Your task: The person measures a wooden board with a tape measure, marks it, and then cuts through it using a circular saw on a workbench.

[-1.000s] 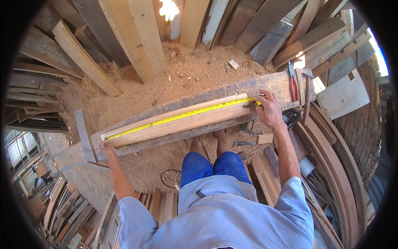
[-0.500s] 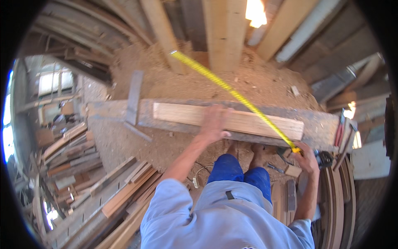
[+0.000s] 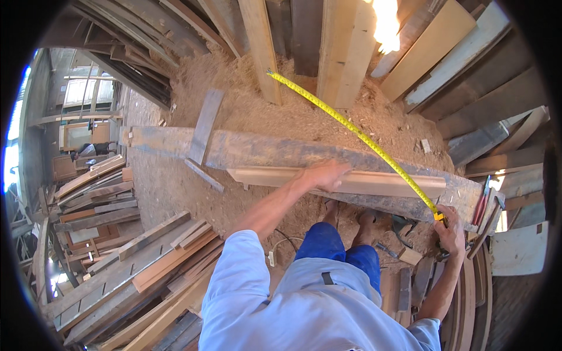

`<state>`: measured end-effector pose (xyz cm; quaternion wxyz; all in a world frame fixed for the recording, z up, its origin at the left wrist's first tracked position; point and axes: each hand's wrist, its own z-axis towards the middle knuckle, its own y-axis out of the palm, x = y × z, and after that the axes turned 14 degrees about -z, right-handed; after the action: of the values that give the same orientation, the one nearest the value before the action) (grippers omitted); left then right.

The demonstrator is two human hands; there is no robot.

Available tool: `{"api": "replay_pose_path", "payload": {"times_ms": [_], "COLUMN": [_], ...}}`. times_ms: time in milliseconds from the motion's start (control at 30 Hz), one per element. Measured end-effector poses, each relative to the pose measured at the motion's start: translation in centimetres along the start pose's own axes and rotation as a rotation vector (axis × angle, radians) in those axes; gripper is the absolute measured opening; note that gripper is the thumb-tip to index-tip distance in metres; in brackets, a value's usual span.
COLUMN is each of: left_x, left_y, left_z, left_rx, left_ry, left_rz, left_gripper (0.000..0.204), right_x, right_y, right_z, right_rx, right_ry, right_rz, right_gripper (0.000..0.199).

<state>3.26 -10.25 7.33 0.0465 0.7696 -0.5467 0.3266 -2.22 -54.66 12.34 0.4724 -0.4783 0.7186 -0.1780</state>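
The right hand (image 3: pixel 449 233) has its fingers clamped on one yellow tape measure (image 3: pixel 438 216), whose single blade slants over one wooden board (image 3: pixel 389 184). The left hand's (image 3: pixel 321 176) fingers touch that board; whether they grip, I cannot tell. The board lies along the near edge of one table (image 3: pixel 257 147), with one pair of pliers (image 3: pixel 481 203) at the right end and one grey strip (image 3: pixel 206 124) crossing the left.

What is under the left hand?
Under the left hand is the pale wooden board, visible to either side of it. The stretch covered by the hand cannot be seen.
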Motion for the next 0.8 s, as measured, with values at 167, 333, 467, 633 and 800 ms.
{"api": "replay_pose_path", "payload": {"times_ms": [167, 333, 467, 633, 800], "left_x": [-3.4, -3.9, -6.7, -18.6, -26.0], "left_y": [4.4, 9.9, 12.5, 15.2, 10.6], "left_z": [1.8, -0.5, -5.8, -11.4, -12.5], "left_rx": [0.522, 0.789, 0.875, 1.247, 1.539], "left_ry": [0.252, 0.203, -0.122, -0.417, -0.335], "left_rz": [0.199, 0.102, -0.01, -0.094, -0.622], "left_gripper": [0.059, 0.061, 0.07, 0.072, 0.05], "right_x": [-1.7, -3.7, -4.4, -6.4, -5.7], "right_y": [0.2, 0.4, 0.9, 1.4, 1.4], "right_z": [0.5, 2.0, 4.0, 6.2, 7.5], "right_rx": [-0.005, -0.06, -0.093, -0.127, -0.098], "right_ry": [-0.049, -0.096, -0.176, -0.257, -0.247], "right_rz": [-0.058, -0.134, -0.207, -0.271, -0.307], "right_gripper": [0.047, 0.044, 0.042, 0.04, 0.041]}}
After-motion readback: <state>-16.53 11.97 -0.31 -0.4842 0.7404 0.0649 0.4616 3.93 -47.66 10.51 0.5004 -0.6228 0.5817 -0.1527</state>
